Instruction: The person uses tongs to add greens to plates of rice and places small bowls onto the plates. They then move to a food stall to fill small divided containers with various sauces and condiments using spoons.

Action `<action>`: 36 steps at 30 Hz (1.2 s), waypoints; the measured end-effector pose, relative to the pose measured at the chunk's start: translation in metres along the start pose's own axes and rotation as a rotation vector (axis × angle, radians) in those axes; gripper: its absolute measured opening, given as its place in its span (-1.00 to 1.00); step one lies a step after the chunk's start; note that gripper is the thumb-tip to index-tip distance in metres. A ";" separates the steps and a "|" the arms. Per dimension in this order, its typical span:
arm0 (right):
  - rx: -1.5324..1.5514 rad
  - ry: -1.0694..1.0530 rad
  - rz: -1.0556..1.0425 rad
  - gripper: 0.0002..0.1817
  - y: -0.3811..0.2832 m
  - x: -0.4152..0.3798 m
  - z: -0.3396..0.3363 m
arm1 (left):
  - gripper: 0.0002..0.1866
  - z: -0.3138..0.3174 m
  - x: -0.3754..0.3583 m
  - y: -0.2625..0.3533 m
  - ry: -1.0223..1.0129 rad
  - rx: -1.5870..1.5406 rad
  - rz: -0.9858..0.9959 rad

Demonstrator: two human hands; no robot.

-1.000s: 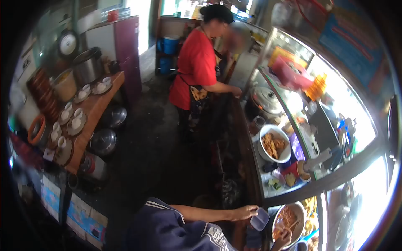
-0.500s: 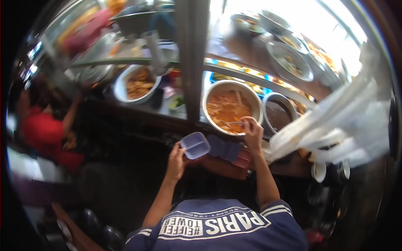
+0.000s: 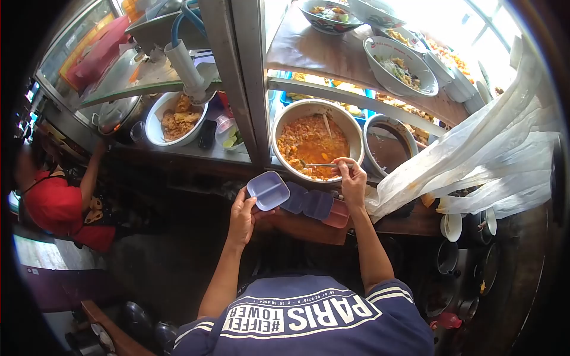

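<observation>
Daylight glaring through the upper-right window, floor below lying dim, fisheye bending edges, black vignette ringing corners.

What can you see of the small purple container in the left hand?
The purple container looks like thin plastic: shallow, rounded-square, with a ridge splitting it into two compartments. It is open and seems empty, tilted slightly. The left hand has its grip on the lower edge, holding it up just in front of the large metal bowl of orange curry, beside a stack of similar containers.
</observation>
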State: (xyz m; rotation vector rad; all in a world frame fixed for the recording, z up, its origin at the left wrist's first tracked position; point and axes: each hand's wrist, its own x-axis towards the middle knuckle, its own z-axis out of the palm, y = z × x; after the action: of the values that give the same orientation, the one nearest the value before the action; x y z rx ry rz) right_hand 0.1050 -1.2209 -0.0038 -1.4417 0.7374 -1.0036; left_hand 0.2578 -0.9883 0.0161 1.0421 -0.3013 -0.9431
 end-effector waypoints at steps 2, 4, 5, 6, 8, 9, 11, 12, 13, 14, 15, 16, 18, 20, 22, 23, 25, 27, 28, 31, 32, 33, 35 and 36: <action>0.006 0.000 0.007 -0.82 0.001 -0.001 0.002 | -0.62 0.001 0.003 0.001 -0.005 0.018 0.000; 0.097 0.028 0.090 -0.82 0.002 0.000 0.000 | -0.60 0.001 0.008 0.000 0.006 0.044 0.015; 0.097 0.028 0.093 -0.82 0.002 0.001 -0.002 | -0.60 0.001 0.010 0.000 0.008 0.044 0.013; 0.111 0.037 0.089 -0.82 0.002 0.003 -0.003 | -0.59 0.002 0.012 0.000 0.005 0.044 0.008; 0.124 0.047 0.085 -0.82 0.001 0.005 -0.006 | -0.58 0.004 0.017 0.001 0.001 0.045 0.004; 0.142 0.057 0.077 -0.82 -0.001 0.006 -0.007 | -0.58 0.007 0.020 0.001 -0.006 0.035 0.003; 0.160 0.068 0.071 -0.82 -0.008 0.007 -0.008 | -0.59 0.012 0.026 0.001 -0.014 0.027 -0.001; 0.160 0.084 0.062 -0.82 -0.014 0.007 -0.009 | -0.60 0.014 0.030 0.000 -0.033 0.023 0.000; 0.159 0.101 0.053 -0.81 -0.021 0.007 -0.010 | -0.61 0.017 0.034 0.000 -0.052 0.017 0.001; 0.155 0.098 0.042 -0.82 -0.029 0.006 -0.010 | -0.61 0.020 0.038 -0.001 -0.052 0.017 -0.001; 0.154 0.101 0.043 -0.82 -0.040 0.005 -0.009 | -0.61 0.024 0.042 -0.001 -0.075 0.022 -0.011; 0.128 0.093 0.018 -0.82 -0.051 0.001 -0.008 | -0.62 0.027 0.045 -0.003 -0.098 0.028 -0.021; 0.085 0.053 -0.020 -0.83 -0.066 -0.005 -0.005 | -0.62 0.034 0.050 -0.004 -0.128 0.033 -0.046; 0.058 -0.004 -0.035 -0.83 -0.067 -0.014 -0.003 | -0.62 0.039 0.055 -0.008 -0.159 0.038 -0.069; 0.005 -0.085 -0.043 -0.85 -0.066 -0.021 -0.006 | -0.63 0.041 0.060 -0.013 -0.185 -0.020 -0.073; 0.003 -0.084 -0.042 -0.85 -0.067 -0.023 -0.007 | -0.63 0.042 0.062 -0.013 -0.186 -0.021 -0.075; 0.062 -0.051 -0.100 -0.86 -0.071 -0.025 -0.008 | -0.63 0.041 0.066 -0.013 -0.228 -0.015 -0.087; 0.022 -0.080 -0.127 -0.86 -0.071 -0.025 -0.010 | -0.61 0.045 0.067 -0.014 -0.215 -0.027 -0.079; -0.017 -0.108 -0.157 -0.87 -0.071 -0.024 -0.011 | -0.59 0.047 0.068 -0.015 -0.203 -0.038 -0.068; -0.045 -0.102 -0.230 -0.88 -0.077 -0.023 -0.010 | -0.61 0.045 0.071 -0.015 -0.217 -0.042 -0.078; -0.045 -0.101 -0.228 -0.88 -0.078 -0.023 -0.009 | -0.61 0.045 0.071 -0.016 -0.216 -0.042 -0.081; -0.098 -0.125 -0.234 -0.89 -0.079 -0.023 -0.007 | -0.60 0.046 0.071 -0.016 -0.207 -0.036 -0.079; -0.151 -0.148 -0.243 -0.89 -0.082 -0.020 -0.006 | -0.60 0.047 0.073 -0.014 -0.200 -0.029 -0.075; -0.144 -0.128 -0.230 -0.89 -0.083 -0.019 -0.006 | -0.59 0.047 0.073 -0.013 -0.197 -0.020 -0.073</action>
State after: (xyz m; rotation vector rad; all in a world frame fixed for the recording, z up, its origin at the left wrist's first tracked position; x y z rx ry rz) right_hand 0.0828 -1.1963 0.0743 -1.7293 0.5685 -1.0368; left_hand 0.2644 -1.0757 0.0143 0.9485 -0.4188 -1.1154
